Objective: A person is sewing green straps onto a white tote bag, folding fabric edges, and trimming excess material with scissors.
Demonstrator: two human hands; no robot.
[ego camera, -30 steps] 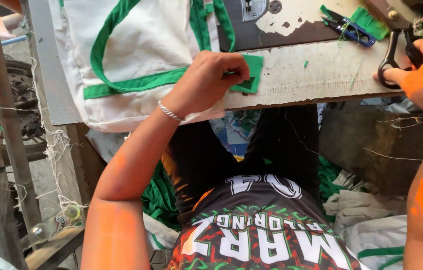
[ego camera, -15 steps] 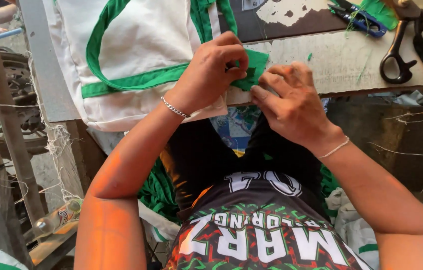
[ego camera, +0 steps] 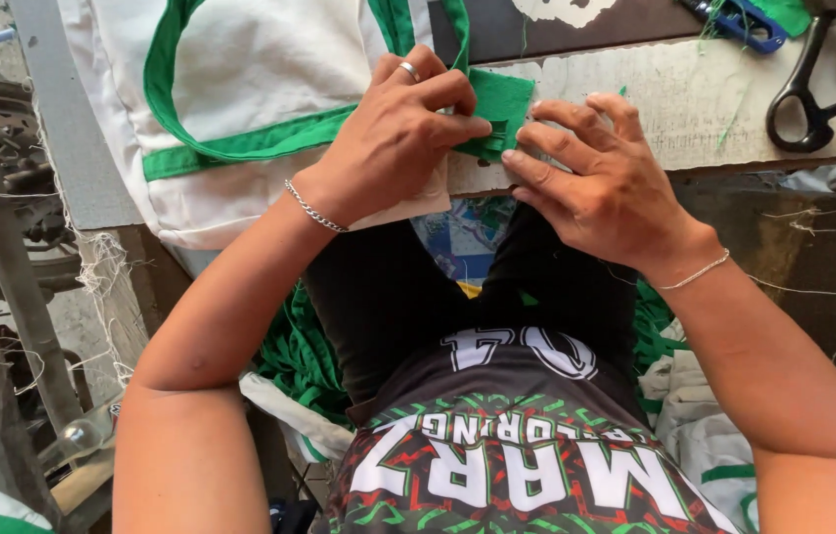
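Note:
A white cloth bag (ego camera: 240,89) with green trim hangs over the front edge of a worn worktable (ego camera: 695,119). My left hand (ego camera: 393,138) pinches the green trim's folded end (ego camera: 505,104) at the table's edge, a ring on one finger and a bracelet at the wrist. My right hand (ego camera: 601,183) meets it from the right, fingertips touching the same green piece. Both hands work the fold together, just above my lap.
Black scissors (ego camera: 818,84) lie on the table at the far right, a small blue-handled snipper (ego camera: 744,22) behind them. Green and white fabric scraps (ego camera: 299,356) pile on the floor under the table. A metal frame with loose threads (ego camera: 12,257) stands at the left.
My right hand has left the scissors at the far right and come over to the green trim. My left hand has stayed on the trim, gripping it more tightly.

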